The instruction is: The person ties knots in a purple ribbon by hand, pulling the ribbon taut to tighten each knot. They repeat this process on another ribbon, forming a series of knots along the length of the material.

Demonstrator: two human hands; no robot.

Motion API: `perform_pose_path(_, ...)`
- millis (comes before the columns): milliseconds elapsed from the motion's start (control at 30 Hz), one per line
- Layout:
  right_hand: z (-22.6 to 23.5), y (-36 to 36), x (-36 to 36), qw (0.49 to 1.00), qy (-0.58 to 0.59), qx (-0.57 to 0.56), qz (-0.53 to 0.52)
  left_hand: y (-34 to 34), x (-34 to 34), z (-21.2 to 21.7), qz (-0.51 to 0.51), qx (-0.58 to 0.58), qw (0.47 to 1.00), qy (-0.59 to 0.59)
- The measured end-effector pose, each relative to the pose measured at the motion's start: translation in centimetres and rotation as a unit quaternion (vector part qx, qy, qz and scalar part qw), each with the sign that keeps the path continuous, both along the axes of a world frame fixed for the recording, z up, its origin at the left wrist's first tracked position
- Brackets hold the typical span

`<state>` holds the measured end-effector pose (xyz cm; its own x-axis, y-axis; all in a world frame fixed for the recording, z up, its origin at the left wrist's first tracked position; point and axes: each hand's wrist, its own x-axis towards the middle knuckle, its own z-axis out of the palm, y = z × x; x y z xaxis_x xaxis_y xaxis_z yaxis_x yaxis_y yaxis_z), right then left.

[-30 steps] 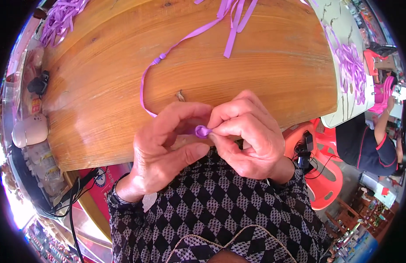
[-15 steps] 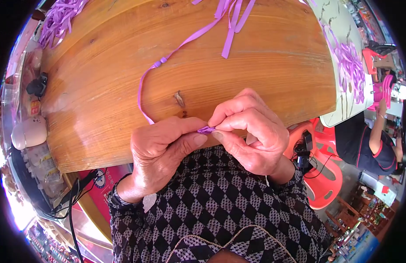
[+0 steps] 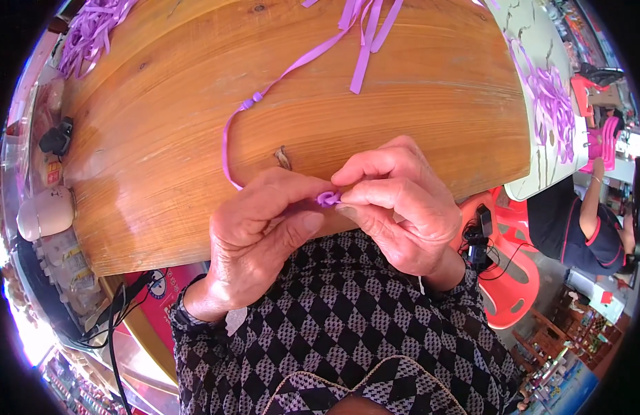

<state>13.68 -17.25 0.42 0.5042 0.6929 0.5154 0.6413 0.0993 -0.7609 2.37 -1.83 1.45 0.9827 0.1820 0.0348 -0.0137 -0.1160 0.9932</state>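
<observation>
Between my two hands is a small looped knot in a purple ribbon (image 3: 327, 199), held just over the near edge of the wooden table (image 3: 161, 173). My left hand (image 3: 261, 235) pinches the ribbon from the left, forefinger on top and thumb below. From the other side, the fingertips of my right hand (image 3: 403, 211) grip the knot. The ribbon's strip runs from behind my left hand up the table, through a small purple knot (image 3: 251, 102), to several loose ribbon ends (image 3: 365, 55) at the far edge.
Purple ribbon heaps lie at the far left (image 3: 95, 34) and on a white marbled table (image 3: 551, 104) at right. A pinkish rounded object (image 3: 47, 212) and a small black device (image 3: 57, 136) stand left. Beyond a red chair (image 3: 510, 290) is another person (image 3: 576, 221) in dark clothes.
The purple piece between my fingertips has gone from flat and folded to a visible rounded loop. My left hand's fingers have shifted slightly up, and the hands remain together.
</observation>
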Motion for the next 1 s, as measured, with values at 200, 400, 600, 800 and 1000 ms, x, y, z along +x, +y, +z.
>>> perform_pose_path(200, -0.1, 0.1, 0.0, 1.0, -0.001, 0.009, 0.005, -0.8, 0.0, 0.7, 0.057, 0.005, 0.998, -0.005)
perform_pose_path(400, -0.3, 0.2, 0.1, 1.0, 0.0, 0.02, 0.007, -0.5, 0.0, 0.7, 0.028, -0.01, 0.997, 0.066)
perform_pose_path(600, -0.3, 0.0, 0.2, 1.0, -0.004, 0.021, 0.007, -0.7, -0.2, 2.0, 0.076, -0.149, 0.965, 0.202)
perform_pose_path(800, -0.2, -0.1, 0.2, 1.0, -0.003, 0.016, 0.014, -1.0, -0.2, 1.0, 0.087, -0.151, 0.974, 0.145)
perform_pose_path(1000, 0.0, -0.3, 0.1, 1.0, 0.017, 0.011, 0.018, -1.4, 0.0, 0.4, 0.084, -0.204, 0.967, 0.13)
